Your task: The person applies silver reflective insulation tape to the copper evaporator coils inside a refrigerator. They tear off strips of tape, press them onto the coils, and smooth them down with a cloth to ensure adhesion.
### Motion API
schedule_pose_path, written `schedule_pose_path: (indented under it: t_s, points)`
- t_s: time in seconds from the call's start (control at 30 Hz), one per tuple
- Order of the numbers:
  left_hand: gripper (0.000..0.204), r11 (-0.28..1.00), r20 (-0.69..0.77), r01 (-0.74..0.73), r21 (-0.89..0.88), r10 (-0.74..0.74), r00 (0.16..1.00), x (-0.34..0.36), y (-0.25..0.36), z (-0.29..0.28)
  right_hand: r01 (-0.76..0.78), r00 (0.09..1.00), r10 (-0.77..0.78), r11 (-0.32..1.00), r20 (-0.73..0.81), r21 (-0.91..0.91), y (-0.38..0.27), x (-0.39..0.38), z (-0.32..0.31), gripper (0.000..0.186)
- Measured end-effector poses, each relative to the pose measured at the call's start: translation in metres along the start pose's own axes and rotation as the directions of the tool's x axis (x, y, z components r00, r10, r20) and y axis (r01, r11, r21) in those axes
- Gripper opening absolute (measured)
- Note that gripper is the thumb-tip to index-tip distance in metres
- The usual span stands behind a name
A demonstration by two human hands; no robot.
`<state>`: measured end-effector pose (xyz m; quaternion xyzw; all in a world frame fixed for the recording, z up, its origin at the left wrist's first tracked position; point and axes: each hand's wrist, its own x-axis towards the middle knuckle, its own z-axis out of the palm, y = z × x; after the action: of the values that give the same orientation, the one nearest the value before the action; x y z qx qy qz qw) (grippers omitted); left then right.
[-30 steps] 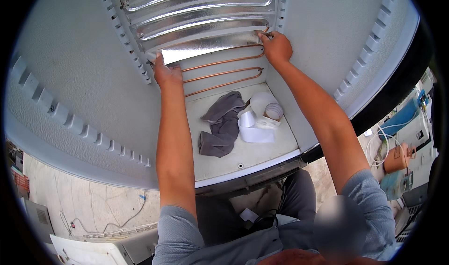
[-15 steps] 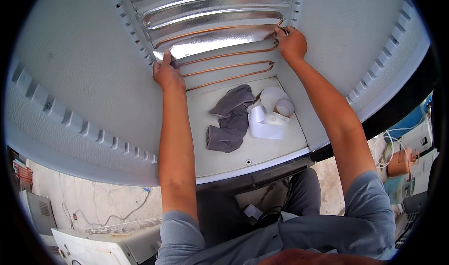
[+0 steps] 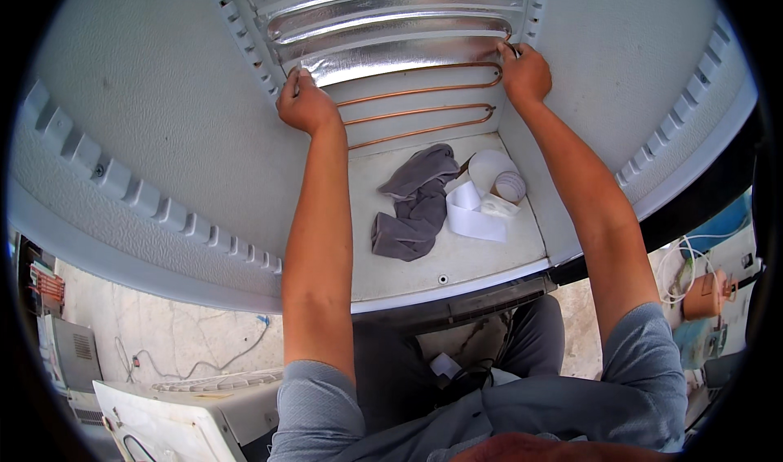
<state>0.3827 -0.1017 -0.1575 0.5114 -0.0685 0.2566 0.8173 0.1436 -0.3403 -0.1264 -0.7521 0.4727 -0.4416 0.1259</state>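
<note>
A strip of silver foil tape (image 3: 400,57) stretches across the back wall of a fridge cabinet, over the copper tubing. Its left end is pinched by my left hand (image 3: 308,103), beside the left shelf rail. My right hand (image 3: 524,72) grips the other end near the right corner, fingers closed. Above, foil strips (image 3: 391,23) cover the upper tube runs and follow their shape. Below the strip, bare copper tubes (image 3: 420,119) loop across the wall.
On the cabinet floor (image 3: 481,274) lie a grey cloth (image 3: 416,201), a tape roll (image 3: 510,186) and curled white backing paper (image 3: 475,221). Ribbed shelf rails (image 3: 147,197) line the side walls. Outside stand a white appliance panel (image 3: 163,429) and an orange container (image 3: 705,295).
The foil strip has moved up against the tubing, close under the strip above. My left hand has risen and turned at its end; my right hand stays at the other.
</note>
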Motion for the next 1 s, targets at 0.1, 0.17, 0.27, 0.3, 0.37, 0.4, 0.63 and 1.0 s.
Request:
schedule_pose_path:
  t_s: [0.1,0.17,0.27,0.3,0.37,0.4,0.63,1.0]
  points:
    - [0.019,0.997,0.041,0.037,0.061,-0.040,0.998,-0.003,0.009,-0.004,0.010,1.000,-0.011,1.000,-0.021,-0.015,0.005,0.003,0.002,0.043]
    - [0.019,0.998,0.068,0.018,0.053,-0.022,0.997,-0.003,0.012,-0.007,0.014,1.000,-0.013,1.000,0.004,-0.024,0.002,0.003,0.003,0.040]
    - [0.020,0.994,0.098,-0.028,0.106,0.018,0.995,-0.003,0.019,-0.005,-0.001,1.000,0.002,1.000,0.020,-0.031,0.005,0.006,0.004,0.041]
    - [0.021,0.990,0.107,-0.047,0.134,0.033,0.994,-0.002,0.021,-0.003,-0.007,1.000,0.008,1.000,0.023,-0.028,0.005,0.007,0.005,0.040]
    - [0.021,0.986,0.099,-0.055,0.158,0.040,0.994,0.000,0.024,-0.002,-0.015,0.999,0.016,1.000,0.031,-0.025,0.002,0.007,0.005,0.040]
    - [0.022,0.984,0.096,-0.059,0.169,0.043,0.994,0.001,0.025,-0.001,-0.008,1.000,0.008,1.000,0.026,-0.026,0.002,0.007,0.004,0.039]
    - [0.018,0.988,0.056,-0.105,0.114,0.099,0.994,0.009,0.006,0.004,0.032,0.999,-0.031,0.999,-0.016,0.043,-0.002,0.005,0.009,0.037]
    - [0.020,0.988,0.064,-0.099,0.114,0.092,0.994,0.012,0.000,0.004,0.012,1.000,-0.012,1.000,-0.014,0.025,-0.009,0.005,0.006,0.036]
